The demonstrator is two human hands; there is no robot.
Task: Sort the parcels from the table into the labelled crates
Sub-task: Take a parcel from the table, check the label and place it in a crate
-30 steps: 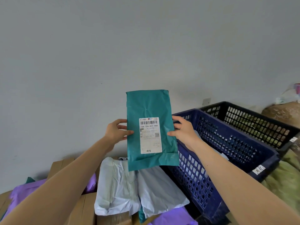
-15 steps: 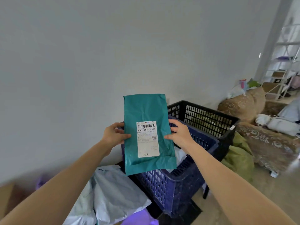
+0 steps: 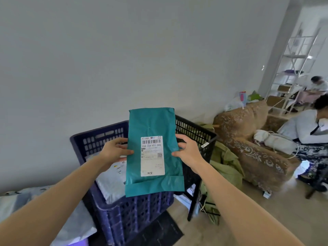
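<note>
A teal parcel (image 3: 154, 125) with a white shipping label facing me is held upright in front of me. My left hand (image 3: 115, 150) pinches its left edge and my right hand (image 3: 188, 150) pinches its right edge. Behind and below it stands a dark blue crate (image 3: 127, 215) holding a grey parcel (image 3: 111, 181). A black crate (image 3: 195, 132) stands just beyond the blue one, its inside hidden by the teal parcel.
Grey parcels (image 3: 53, 213) lie at the lower left. A brown patterned sofa (image 3: 252, 148) and green cloth (image 3: 225, 167) are to the right, on a wooden floor. Two persons (image 3: 312, 121) sit at the far right by white shelving (image 3: 292, 68). A grey wall is behind.
My view has swung right: the table parcels have slid to the left edge and both crates now sit behind the teal parcel. Both hands keep the same hold on it.
</note>
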